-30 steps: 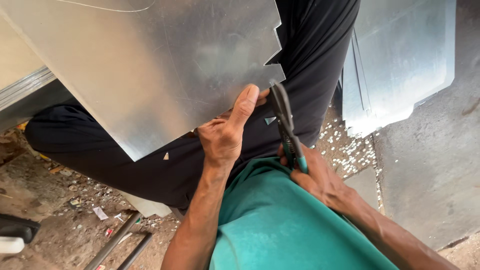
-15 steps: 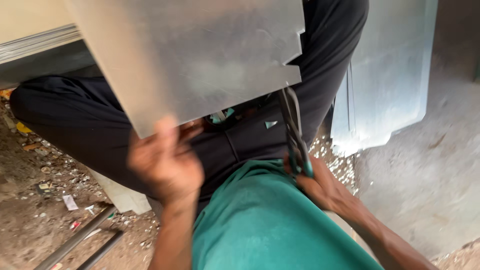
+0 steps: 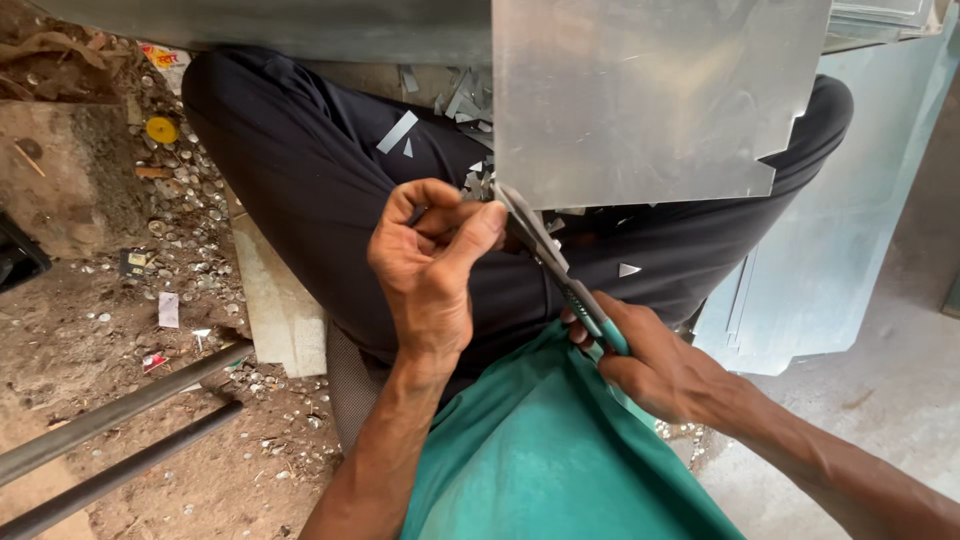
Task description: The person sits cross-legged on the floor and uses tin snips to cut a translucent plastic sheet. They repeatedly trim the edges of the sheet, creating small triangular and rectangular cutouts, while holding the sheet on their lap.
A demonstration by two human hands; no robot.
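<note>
Here the big shiny metal sheet point(image 3: 650, 100) rests over the lap, the left hand point(image 3: 432, 265) is curled tight just under its bottom corner, and the right hand point(image 3: 655, 365) squeezes the green-handled snips point(image 3: 555, 265), whose blades touch that corner.

You wear a plain teal-green shirt point(image 3: 560, 450) at the bottom centre of the frame and loose black trousers point(image 3: 320, 190) across the middle. Your forearms are bare, without sleeves, and both hands are gloveless and ringless.
</note>
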